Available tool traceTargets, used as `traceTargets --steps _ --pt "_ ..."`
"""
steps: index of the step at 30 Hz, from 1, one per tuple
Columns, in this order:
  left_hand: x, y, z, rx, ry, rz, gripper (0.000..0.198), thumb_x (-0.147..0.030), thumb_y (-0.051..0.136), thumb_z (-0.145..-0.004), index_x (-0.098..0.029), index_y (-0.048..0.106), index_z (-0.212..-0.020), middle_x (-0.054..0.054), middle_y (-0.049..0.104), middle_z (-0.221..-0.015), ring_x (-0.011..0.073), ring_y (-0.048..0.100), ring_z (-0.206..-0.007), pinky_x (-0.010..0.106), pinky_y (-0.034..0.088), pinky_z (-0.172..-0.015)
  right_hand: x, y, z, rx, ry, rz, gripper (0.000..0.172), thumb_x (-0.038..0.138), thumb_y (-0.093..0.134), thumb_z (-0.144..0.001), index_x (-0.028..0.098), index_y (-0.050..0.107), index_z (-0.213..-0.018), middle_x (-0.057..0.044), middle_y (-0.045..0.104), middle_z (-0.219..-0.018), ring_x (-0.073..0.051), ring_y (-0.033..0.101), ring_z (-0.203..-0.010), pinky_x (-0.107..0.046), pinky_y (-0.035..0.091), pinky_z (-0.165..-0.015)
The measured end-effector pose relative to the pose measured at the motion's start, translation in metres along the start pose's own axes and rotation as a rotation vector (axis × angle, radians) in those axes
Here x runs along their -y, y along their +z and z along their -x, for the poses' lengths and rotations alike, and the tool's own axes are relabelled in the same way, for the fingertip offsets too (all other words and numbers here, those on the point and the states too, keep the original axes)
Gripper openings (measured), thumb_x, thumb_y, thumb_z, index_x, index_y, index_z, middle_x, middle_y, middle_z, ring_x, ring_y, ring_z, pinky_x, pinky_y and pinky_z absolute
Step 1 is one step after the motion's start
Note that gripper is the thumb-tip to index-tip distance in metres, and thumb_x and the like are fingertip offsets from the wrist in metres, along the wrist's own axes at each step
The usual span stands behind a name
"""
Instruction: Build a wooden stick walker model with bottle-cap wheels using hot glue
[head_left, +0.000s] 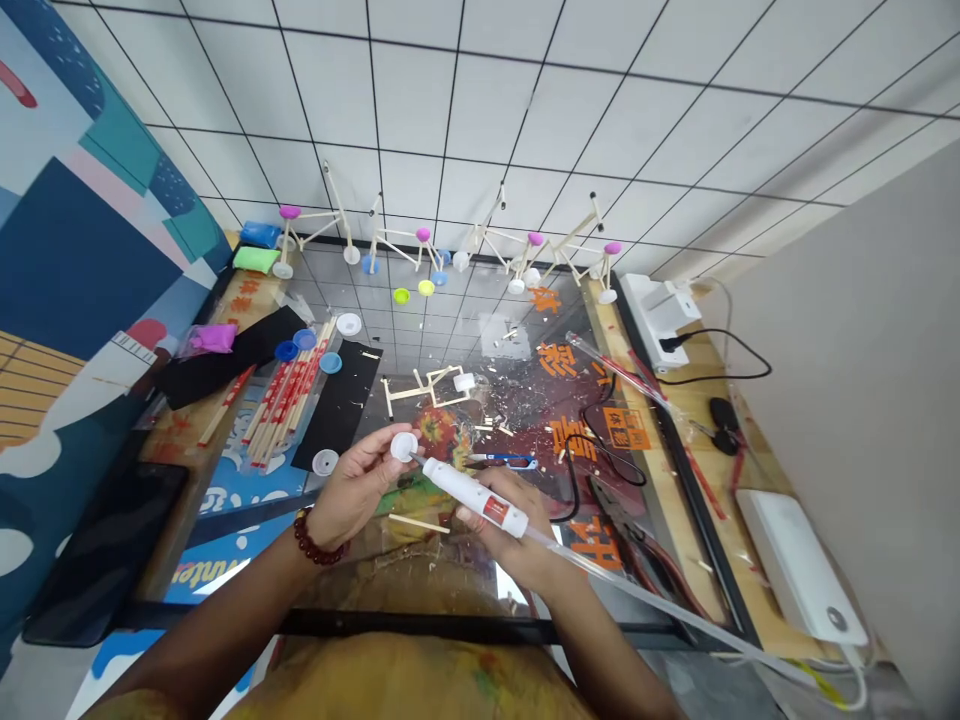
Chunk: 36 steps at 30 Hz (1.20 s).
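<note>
My left hand (358,487) pinches a small white bottle cap (404,446) between thumb and fingers, just above the glass table top (450,330). My right hand (517,535) grips a white glue gun (474,497) with a red label; its tip points at the cap and almost touches it. A clear glue stick (637,592) runs out of the gun's back toward the lower right. A thin wooden stick (418,523) lies under my hands. A red bead bracelet (315,545) circles my left wrist.
Several stick-and-cap models (420,245) stand along the tiled wall. Chopstick packs (289,405), black sheets (341,400), loose caps (325,461), a half-built stick frame (427,385) and blue scissors (502,461) lie on the glass. A power strip (660,310), cables and a white power bank (799,565) sit right.
</note>
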<state>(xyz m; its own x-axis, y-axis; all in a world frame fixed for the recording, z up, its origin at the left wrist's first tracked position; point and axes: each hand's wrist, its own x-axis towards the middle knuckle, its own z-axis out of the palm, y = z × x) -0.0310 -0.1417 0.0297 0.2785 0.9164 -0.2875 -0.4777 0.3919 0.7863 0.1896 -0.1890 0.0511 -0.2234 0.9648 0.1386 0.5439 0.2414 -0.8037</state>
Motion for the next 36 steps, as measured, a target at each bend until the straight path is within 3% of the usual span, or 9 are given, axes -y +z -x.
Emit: traceTargets --steps 6,20,36 --pt "0.0024 -0.0022 -0.0005 0.006 -0.006 -0.049 0.037 -0.021 0.082 -0.075 -0.023 0.075 -0.111 0.007 0.075 -0.116 0.0167 0.069 -0.1 0.028 0.055 -0.092 -0.0041 0.0059 0.002 0.006 0.063 0.015 0.025 0.046 0.056 -0.095 0.023 0.057 -0.088 -0.001 0.065 -0.079 -0.018 0.06 -0.076 -0.029 0.04 -0.068" --pt "0.0024 -0.0045 -0.0018 0.043 -0.017 -0.056 0.041 -0.02 0.085 -0.072 -0.023 0.074 -0.111 0.006 0.077 -0.111 0.0146 0.071 -0.099 0.022 0.054 -0.088 -0.0037 0.0058 0.0028 0.036 0.057 -0.001 0.021 0.041 0.056 -0.095 0.022 0.056 -0.087 -0.001 0.064 -0.078 -0.018 0.061 -0.075 -0.029 0.042 -0.069" --pt "0.0007 -0.0035 -0.0027 0.017 -0.05 -0.061 0.044 -0.019 0.085 -0.07 -0.023 0.074 -0.113 0.007 0.077 -0.111 0.0159 0.071 -0.099 0.024 0.054 -0.089 -0.0073 0.0071 0.0041 0.024 0.058 0.014 0.021 0.043 0.056 -0.095 0.023 0.057 -0.088 0.0 0.064 -0.078 -0.018 0.061 -0.074 -0.029 0.044 -0.069"
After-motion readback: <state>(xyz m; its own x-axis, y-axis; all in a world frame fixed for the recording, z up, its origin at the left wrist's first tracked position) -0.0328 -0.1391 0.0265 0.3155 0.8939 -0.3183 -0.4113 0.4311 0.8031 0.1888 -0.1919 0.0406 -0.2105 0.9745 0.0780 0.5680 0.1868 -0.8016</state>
